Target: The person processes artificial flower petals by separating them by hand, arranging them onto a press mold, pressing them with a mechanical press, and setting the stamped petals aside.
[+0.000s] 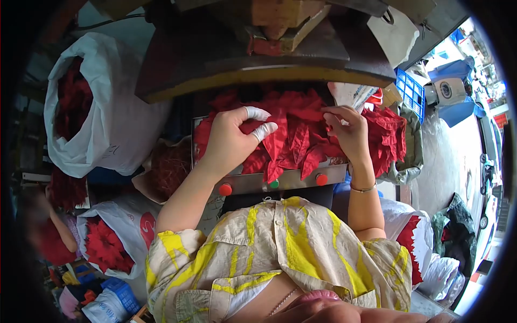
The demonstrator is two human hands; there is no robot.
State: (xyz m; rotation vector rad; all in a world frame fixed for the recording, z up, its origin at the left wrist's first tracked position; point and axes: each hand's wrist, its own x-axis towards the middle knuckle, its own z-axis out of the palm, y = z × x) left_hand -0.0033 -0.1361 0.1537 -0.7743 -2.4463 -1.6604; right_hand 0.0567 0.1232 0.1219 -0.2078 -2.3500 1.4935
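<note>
Red fabric pieces [291, 129] with pointed ends lie heaped on a metal machine bed [247, 182], some hanging over its front edge. My left hand [234, 137], with white coverings on thumb and index finger, is at the left of the heap; those two fingertips are apart beside a red piece. At the right, my right hand [347, 129] has its thumb and index finger curled together at the edge of the red fabric; what lies between them is too small to make out.
A dark machine head [258, 70] with a yellowish edge hangs just beyond my hands. Red and green buttons [321, 179] line the front panel. White sacks [113, 134] of red pieces stand at both sides. Another person's arm [63, 231] shows at far left.
</note>
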